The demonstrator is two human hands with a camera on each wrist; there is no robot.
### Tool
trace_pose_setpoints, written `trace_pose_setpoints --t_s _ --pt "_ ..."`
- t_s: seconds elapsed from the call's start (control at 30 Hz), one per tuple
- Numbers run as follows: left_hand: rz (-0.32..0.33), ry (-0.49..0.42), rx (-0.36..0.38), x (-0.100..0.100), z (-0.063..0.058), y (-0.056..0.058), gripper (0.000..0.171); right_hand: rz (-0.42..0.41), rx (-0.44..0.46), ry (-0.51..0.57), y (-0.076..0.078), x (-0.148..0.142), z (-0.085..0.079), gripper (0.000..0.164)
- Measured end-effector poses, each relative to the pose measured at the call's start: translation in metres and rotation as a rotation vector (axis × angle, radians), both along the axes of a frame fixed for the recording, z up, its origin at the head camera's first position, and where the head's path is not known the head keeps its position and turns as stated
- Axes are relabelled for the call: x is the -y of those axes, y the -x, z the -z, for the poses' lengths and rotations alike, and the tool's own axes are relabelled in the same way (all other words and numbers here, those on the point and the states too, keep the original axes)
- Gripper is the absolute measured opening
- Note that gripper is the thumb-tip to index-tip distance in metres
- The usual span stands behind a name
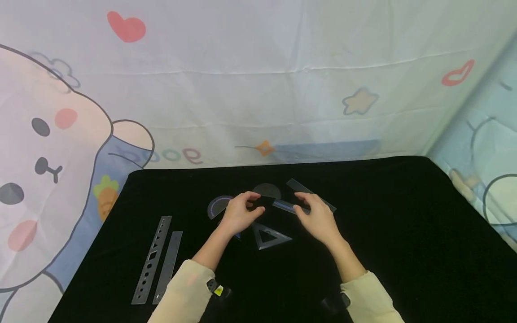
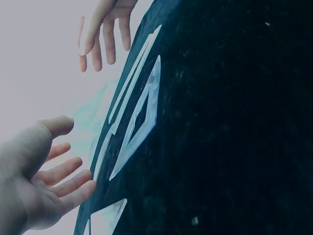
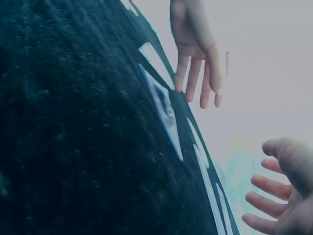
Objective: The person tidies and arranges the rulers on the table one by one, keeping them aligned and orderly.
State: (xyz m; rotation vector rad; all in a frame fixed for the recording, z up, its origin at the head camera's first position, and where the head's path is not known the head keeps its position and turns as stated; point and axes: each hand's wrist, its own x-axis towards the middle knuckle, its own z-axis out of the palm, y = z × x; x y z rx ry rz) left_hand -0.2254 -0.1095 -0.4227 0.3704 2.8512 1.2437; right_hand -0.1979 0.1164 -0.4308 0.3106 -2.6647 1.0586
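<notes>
Clear, blue-striped, straight plastic ruler (image 1: 284,206) lies on black cloth (image 1: 404,251) between left hand (image 1: 239,214) and right hand (image 1: 320,218), both relaxed, holding nothing; I judge it light, stiff, slippery (best pinched by its long edges).

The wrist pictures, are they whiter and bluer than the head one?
Yes: in the left wrist view, backdrop bleached nearly white, cloth bluish; in the right wrist view, same glare, triangle soft-edged; in the head view, light more even, backdrop drawings clear.
</notes>
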Motion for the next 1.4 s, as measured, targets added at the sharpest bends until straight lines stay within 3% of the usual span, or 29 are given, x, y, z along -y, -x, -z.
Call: trace_pose_setpoints --t_s 0.3,0.57,0.83,1.2,1.4 --pt "0.039 -0.003 0.015 -0.017 0.006 0.007 0.039 0.094 0.130 0.043 -0.004 -0.021 0.001 0.039" --pt "0.038 0.001 0.019 -0.029 0.010 0.011 0.036 0.181 0.212 0.017 -0.010 -0.037 0.001 0.039" --pt "0.031 0.033 0.022 -0.035 0.010 0.015 0.035 0.208 0.304 0.015 -0.017 -0.047 -0.005 0.039" --pt "0.023 0.101 0.038 -0.044 0.012 0.015 0.035 0.216 0.320 0.006 -0.024 -0.046 -0.001 0.037" --pt "0.004 0.094 0.041 -0.049 0.012 0.014 0.035 0.242 0.325 0.053 -0.024 -0.045 -0.001 0.037"
